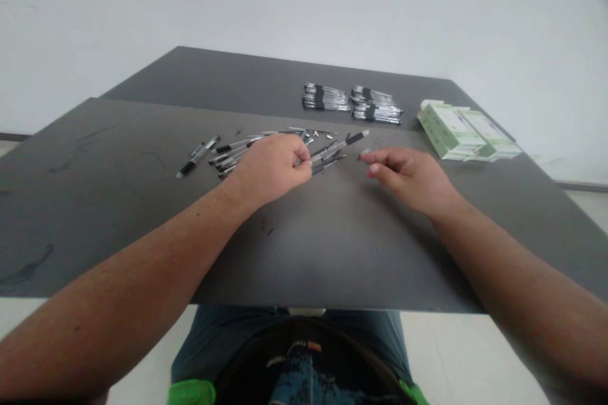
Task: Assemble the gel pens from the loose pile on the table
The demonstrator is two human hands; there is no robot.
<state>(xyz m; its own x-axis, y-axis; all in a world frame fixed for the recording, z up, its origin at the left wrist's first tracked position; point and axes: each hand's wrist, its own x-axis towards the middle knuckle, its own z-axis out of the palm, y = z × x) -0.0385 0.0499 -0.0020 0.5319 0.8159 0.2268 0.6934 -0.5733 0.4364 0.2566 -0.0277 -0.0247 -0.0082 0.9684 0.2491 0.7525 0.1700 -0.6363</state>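
My left hand (275,164) is closed, thumb and forefinger pinching the back of a clear-barrelled pen (339,144). The pen has a black grip and slants up to the right, its tip away from the hand. To the right, my right hand (403,174) hovers over the table with forefinger and thumb apart. At its forefinger lies a small clear piece (365,151), possibly a pen cap; contact is unclear. Loose pens (232,155), partly hidden by my left hand, lie in a pile, with thin refills (313,130) and small bits behind.
Two pens (198,155) lie apart on the left of the dark table (304,253). Farther back, black-gripped pens are laid in two groups, a left group (325,97) and a right group (376,105). Green and white boxes (456,130) stand at the right.
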